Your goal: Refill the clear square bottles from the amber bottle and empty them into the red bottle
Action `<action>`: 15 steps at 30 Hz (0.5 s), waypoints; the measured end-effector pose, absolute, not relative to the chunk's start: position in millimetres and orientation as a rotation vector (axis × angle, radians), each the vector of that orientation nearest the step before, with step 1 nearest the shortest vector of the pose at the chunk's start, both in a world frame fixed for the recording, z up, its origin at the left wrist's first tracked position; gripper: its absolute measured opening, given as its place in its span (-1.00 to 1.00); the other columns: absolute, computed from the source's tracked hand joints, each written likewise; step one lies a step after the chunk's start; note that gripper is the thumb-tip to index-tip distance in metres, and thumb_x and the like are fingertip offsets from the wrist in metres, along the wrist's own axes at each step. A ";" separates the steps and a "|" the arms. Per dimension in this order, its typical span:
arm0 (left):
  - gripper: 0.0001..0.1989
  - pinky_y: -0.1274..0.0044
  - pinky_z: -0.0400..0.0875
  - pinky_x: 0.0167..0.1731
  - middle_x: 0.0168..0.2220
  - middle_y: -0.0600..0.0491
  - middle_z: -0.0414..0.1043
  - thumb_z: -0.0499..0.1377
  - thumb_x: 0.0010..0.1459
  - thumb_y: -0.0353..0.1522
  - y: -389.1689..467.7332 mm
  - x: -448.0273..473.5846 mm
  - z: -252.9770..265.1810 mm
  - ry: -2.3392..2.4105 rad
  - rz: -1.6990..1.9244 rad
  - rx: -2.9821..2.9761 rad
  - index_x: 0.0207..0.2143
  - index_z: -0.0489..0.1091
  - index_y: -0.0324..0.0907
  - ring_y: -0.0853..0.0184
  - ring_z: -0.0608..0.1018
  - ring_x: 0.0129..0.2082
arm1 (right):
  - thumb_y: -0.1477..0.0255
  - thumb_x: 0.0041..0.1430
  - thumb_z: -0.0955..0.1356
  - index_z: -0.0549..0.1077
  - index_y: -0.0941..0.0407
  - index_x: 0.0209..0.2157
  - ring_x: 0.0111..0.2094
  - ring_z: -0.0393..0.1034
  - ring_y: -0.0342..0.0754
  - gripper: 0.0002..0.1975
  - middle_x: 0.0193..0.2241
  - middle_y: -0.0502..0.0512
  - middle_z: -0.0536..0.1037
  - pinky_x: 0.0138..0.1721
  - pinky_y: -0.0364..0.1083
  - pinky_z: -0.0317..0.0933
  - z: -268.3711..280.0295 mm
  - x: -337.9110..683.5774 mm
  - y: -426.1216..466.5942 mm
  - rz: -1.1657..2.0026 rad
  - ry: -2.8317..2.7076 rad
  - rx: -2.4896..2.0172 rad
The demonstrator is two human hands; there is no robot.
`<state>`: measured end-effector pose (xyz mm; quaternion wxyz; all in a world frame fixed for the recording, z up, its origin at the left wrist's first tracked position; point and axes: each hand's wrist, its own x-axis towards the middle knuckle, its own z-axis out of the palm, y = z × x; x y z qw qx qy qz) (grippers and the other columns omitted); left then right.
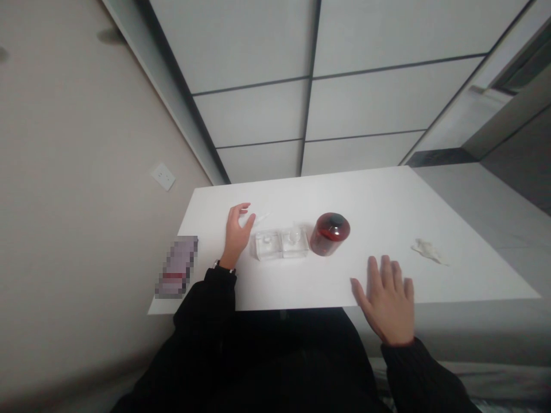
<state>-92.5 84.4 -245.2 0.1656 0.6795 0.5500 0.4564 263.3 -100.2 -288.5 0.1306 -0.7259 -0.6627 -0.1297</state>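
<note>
My left hand [238, 234] rests at the left of the white table, fingers a little bent and thumb apart, holding nothing I can see. Close to its thumb lies a thin, pale, see-through item [262, 218], too faint to name. Just right of that hand stands a clear container [269, 252] with two square compartments; small clear shapes inside are hard to make out. A reddish-brown see-through bottle [326, 240] with a black cap stands upright beside it. Over the table's front edge, my right hand [391, 304] is spread palm down, with nothing in it.
A blurred-out purple-grey flat object [178, 267] lies at the left edge of the table [301, 289]. On the right is a crumpled whitish piece [428, 251], perhaps tissue. A wall with a socket [163, 176] borders the left; panelled doors [262, 115] stand behind.
</note>
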 end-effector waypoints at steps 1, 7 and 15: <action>-0.69 0.21 0.43 0.20 0.13 -0.12 0.45 0.16 0.40 -0.24 78.3 -89.4 -236.9 1.527 1.254 1.980 0.14 0.38 -0.11 0.16 0.56 0.07 | 0.16 0.51 0.20 0.16 0.33 0.47 0.44 0.16 0.49 -0.30 0.40 0.63 0.28 0.29 0.43 0.19 -288.4 263.1 -100.1 -0.379 -1.924 -2.108; -0.26 0.22 0.48 0.19 0.23 -0.10 0.50 0.46 0.13 -0.09 43.5 -70.4 -206.1 1.255 0.771 2.250 0.30 0.36 -0.03 0.04 0.60 0.13 | 0.16 0.51 0.21 0.21 0.33 0.44 0.43 0.17 0.51 -0.31 0.40 0.65 0.28 0.28 0.44 0.19 -289.4 263.8 -99.7 -0.384 -1.919 -2.100; -0.14 0.15 0.39 0.28 0.25 -0.12 0.51 0.49 0.10 -0.21 43.7 -60.1 -206.1 1.224 0.554 2.374 0.40 0.25 -0.02 -0.03 0.54 0.25 | 0.16 0.51 0.17 -0.01 0.29 0.53 0.45 0.12 0.49 -0.25 0.42 0.63 0.25 0.29 0.44 0.16 -291.1 264.0 -100.0 -0.367 -1.915 -2.100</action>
